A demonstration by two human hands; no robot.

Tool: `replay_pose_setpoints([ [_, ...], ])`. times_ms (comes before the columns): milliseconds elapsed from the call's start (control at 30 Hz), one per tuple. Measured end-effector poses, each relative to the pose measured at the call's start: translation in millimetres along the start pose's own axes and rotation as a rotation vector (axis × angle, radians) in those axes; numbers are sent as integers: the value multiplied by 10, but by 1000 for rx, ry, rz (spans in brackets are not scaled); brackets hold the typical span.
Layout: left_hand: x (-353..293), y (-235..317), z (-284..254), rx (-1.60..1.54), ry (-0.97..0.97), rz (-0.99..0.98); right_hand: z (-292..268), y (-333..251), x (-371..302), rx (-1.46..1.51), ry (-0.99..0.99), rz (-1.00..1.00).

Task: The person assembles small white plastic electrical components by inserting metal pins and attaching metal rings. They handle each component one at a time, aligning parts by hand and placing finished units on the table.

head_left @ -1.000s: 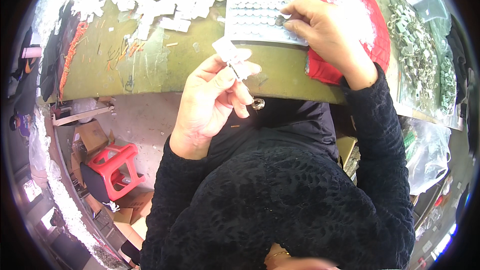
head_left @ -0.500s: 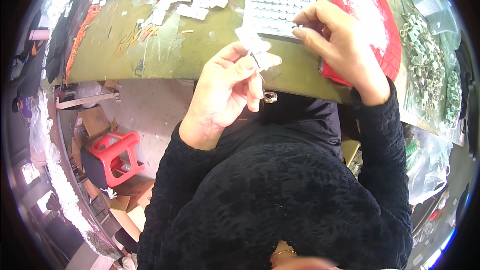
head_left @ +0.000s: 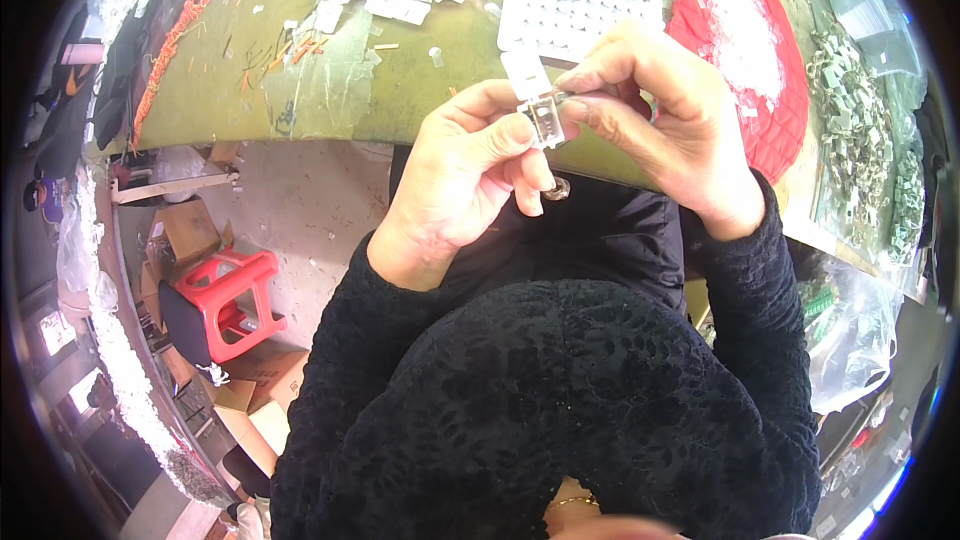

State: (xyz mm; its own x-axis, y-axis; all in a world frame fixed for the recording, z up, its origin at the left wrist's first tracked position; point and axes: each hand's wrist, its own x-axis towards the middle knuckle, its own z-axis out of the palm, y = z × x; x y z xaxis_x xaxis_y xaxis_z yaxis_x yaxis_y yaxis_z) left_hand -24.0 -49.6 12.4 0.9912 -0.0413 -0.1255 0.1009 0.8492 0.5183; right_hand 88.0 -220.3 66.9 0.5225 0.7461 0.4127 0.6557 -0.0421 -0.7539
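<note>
My left hand [head_left: 465, 160] pinches a small clear plastic case [head_left: 546, 124] between thumb and fingers, over the near edge of the table. A white flap or tag [head_left: 526, 74] stands up from the case's far side. The fingertips of my right hand [head_left: 660, 105] are pinched together against the case's right side; whatever they grip is too small and covered to name. Just beyond both hands lies a pale tray [head_left: 508, 20] with rows of small round whitish pieces. A round metallic thing [head_left: 556, 188] shows below my left fingers.
White cards [head_left: 400, 8] are scattered at the far left of the green table [head_left: 330, 110]. Small clear pieces [head_left: 742, 30] lie on a red cloth [head_left: 785, 130] at right. Many small tags [head_left: 850, 120] are heaped farther right. A red stool [head_left: 235, 300] stands below left.
My right hand has come from the tray down and left to the case in my left hand. The case has turned, showing its clear body. The view has shifted slightly.
</note>
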Motion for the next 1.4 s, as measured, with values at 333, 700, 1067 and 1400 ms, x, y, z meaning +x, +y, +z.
replay_pose_setpoints([
  [333, -80, -22, -12, 7, 44, -25, 28, -60, -5, 196, -168, 194],
  [700, -214, -32, -31, 1, -65, -128, 56, -88, -15, 566, -392, 688],
  [1067, -165, 42, -100, -38, 28, -64, 122, 527, 70, -553, 103, -18],
  [1400, -142, 47, -16, -92, 110, -71, 92, 350, 144, -502, 36, -16],
])
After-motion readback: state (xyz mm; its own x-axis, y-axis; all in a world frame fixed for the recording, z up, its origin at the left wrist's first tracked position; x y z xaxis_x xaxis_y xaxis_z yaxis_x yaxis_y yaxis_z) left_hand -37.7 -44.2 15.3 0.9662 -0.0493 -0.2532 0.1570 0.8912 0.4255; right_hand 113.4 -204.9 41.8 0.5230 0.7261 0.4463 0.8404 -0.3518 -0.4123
